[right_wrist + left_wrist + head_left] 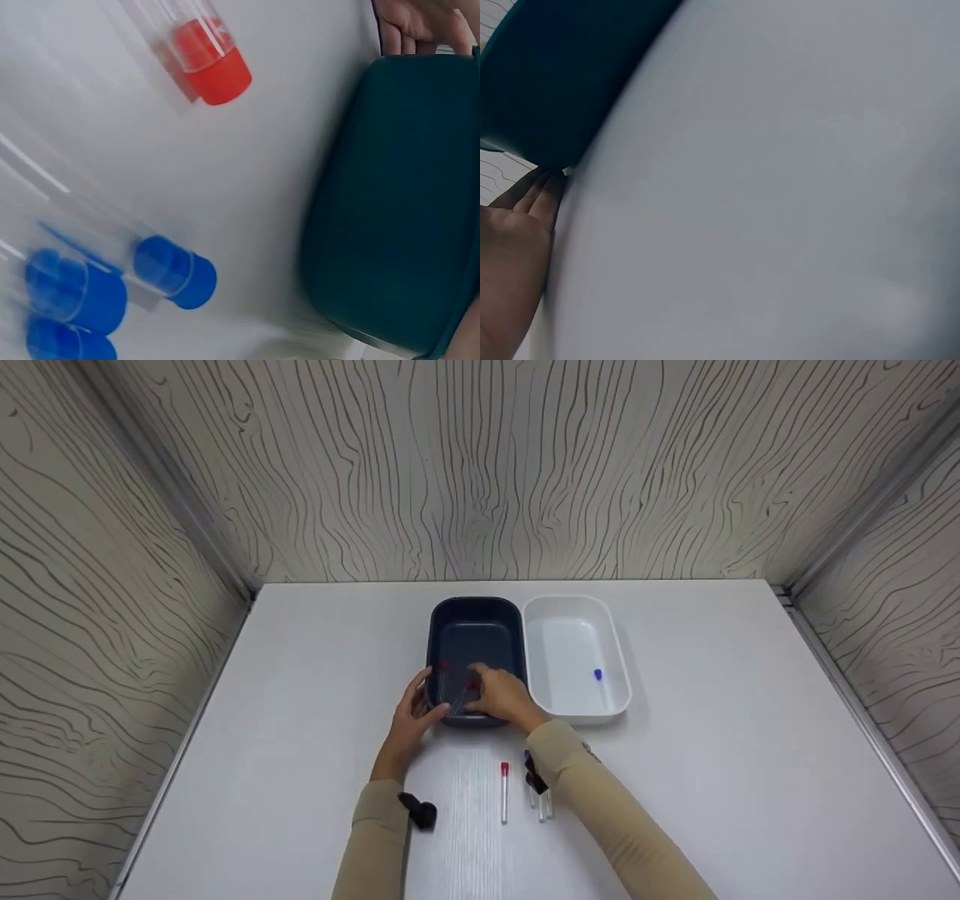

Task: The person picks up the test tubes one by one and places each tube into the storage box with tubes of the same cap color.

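Note:
My left hand (409,726) holds the near left corner of the dark blue tray (484,601), fingers along its outer side and thumb at the near rim. In the left wrist view those fingers touch the tray's wall. My right hand (504,695) reaches over the near right rim into this tray, thumb and forefinger apart. Between them a red-capped clear tube (470,685) lies slanted, with no clear pinch on it. Left of it is another red-capped tube (445,664) on the tray floor. The right wrist view does not show the right fingertips.
The white tray (553,660) stands against the dark one and contains a blue-capped tube (598,674). On the table in front lie a red-capped tube (505,795) and several blue-capped tubes (176,271), partly covered by the right sleeve in the head view. Wood-patterned panels surround the table.

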`<state>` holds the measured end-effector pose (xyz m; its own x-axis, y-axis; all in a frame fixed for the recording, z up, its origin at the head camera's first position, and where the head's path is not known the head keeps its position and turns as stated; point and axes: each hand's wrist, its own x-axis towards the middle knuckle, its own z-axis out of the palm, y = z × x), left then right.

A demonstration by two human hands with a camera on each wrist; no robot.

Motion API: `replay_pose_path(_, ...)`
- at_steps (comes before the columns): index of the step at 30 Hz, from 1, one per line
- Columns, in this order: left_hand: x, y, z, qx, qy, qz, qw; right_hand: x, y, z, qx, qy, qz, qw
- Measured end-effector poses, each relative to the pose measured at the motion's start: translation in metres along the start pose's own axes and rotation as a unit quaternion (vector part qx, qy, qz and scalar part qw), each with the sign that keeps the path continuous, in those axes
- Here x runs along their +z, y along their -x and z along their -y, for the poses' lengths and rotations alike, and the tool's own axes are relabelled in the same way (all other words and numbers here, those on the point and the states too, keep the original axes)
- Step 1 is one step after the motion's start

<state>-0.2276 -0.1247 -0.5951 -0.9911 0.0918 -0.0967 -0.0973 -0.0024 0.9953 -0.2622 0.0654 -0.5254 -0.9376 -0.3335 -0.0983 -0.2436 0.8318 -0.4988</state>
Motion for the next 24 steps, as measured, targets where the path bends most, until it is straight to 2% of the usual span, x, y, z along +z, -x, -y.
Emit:
replay_pose_path(8, 0.001, 0.003, -0.002, 0.018, -0.015, 0.0, 0.9997, -0.006, 0.012, 0.0, -0.03, -0.037, -0.018, 0.999)
replay_pose_path(13, 0.001, 0.003, -0.004, 0.01, -0.006, 0.002, 0.9999, -0.007, 0.021, 0.0, -0.046, -0.072, -0.028, 0.996)
replay_pose_path(21, 0.003, 0.015, -0.027, 0.004, -0.012, 0.007, 0.9999, -0.009, 0.036, -0.001, -0.085, -0.101, -0.056, 0.99)
replay_pose_path(24, 0.004, 0.018, -0.03, 0.006, -0.01, 0.006, 0.9999, -0.01, 0.043, -0.002, -0.098, -0.108, -0.065, 0.987)
